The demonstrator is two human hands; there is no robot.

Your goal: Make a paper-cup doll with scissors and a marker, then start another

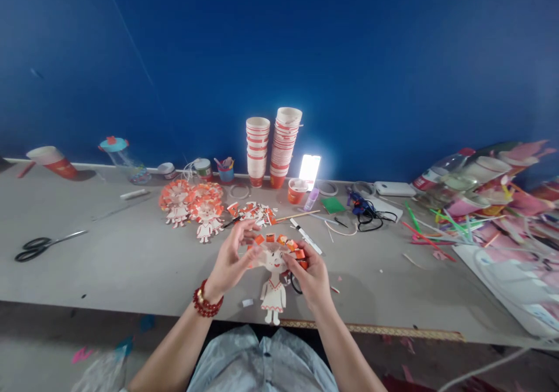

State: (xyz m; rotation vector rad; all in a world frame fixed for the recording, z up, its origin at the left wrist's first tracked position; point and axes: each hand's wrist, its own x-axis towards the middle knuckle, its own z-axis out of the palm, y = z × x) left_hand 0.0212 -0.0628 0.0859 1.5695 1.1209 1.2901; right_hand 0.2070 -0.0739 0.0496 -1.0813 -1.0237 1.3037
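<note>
A white paper doll (273, 296) with a drawn face, a red-trimmed dress and orange paper pieces around its head is held up over the table's front part. My right hand (311, 275) pinches the right side of its head between thumb and fingers. On the other side, my left hand (233, 261) has its thumb and fingers apart, close to the left edge of the head; whether the thumb touches it is hard to tell. Behind the hands lies a pile of cut orange and white paper pieces (257, 213). Similar dolls (205, 211) lie to the left.
Scissors (43, 244) lie far left. Two tall stacks of paper cups (286, 147), a small cup (297, 191), a lit phone (310, 169) and a purple glue bottle (311, 200) stand behind. A marker (305, 236) lies behind my right hand. Bottles, cups and coloured scraps (502, 217) crowd the right.
</note>
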